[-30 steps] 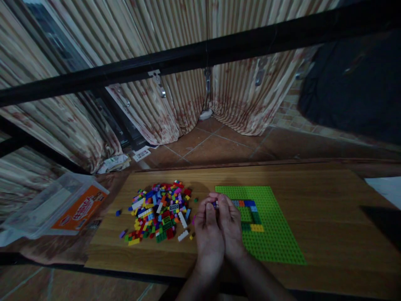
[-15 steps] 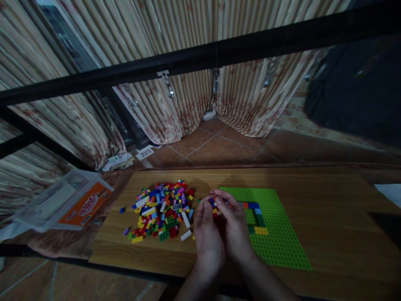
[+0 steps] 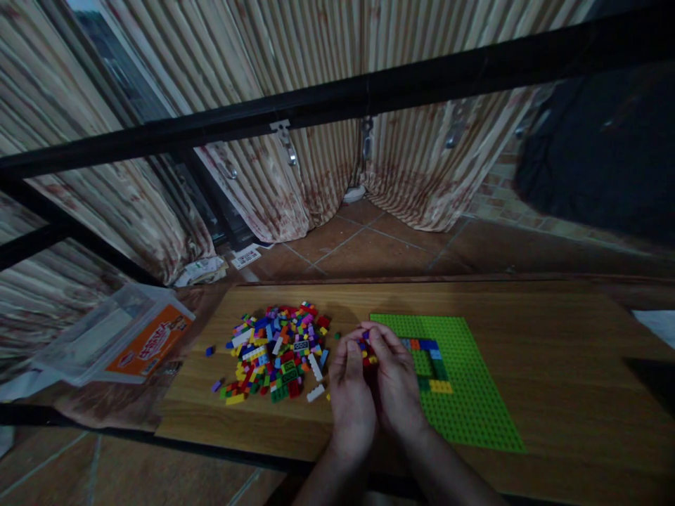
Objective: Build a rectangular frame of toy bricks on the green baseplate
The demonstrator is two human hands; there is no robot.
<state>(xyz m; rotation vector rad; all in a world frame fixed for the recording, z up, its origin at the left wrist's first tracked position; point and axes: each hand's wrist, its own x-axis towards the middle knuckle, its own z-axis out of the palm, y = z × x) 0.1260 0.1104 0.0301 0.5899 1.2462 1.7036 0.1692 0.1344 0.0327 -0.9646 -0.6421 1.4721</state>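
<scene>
My left hand point(image 3: 352, 390) and my right hand point(image 3: 394, 376) are cupped together over the wooden table, fingers curled inward. Between them sit several small toy building bricks point(image 3: 368, 351), in red, yellow and purple-blue; the fingers partly hide them. Just behind and right of my right hand lies a green studded baseplate point(image 3: 474, 393). On it a rectangular outline of bricks point(image 3: 435, 362) in blue, orange, green and yellow is partly covered by that hand. A loose pile of mixed bricks point(image 3: 279, 351) spreads to the left of my left hand.
A clear plastic box point(image 3: 142, 302) with an orange label stands beyond the table's left end. The wooden tabletop point(image 3: 569, 365) extends right of the baseplate. A dark metal bar point(image 3: 316, 102) crosses above, before striped curtains point(image 3: 327, 176). Papers point(image 3: 203, 270) lie on the floor.
My fingers have shifted slightly around the bricks, and more of the red and yellow ones show. The whole view has moved a little; pile and baseplate look the same.
</scene>
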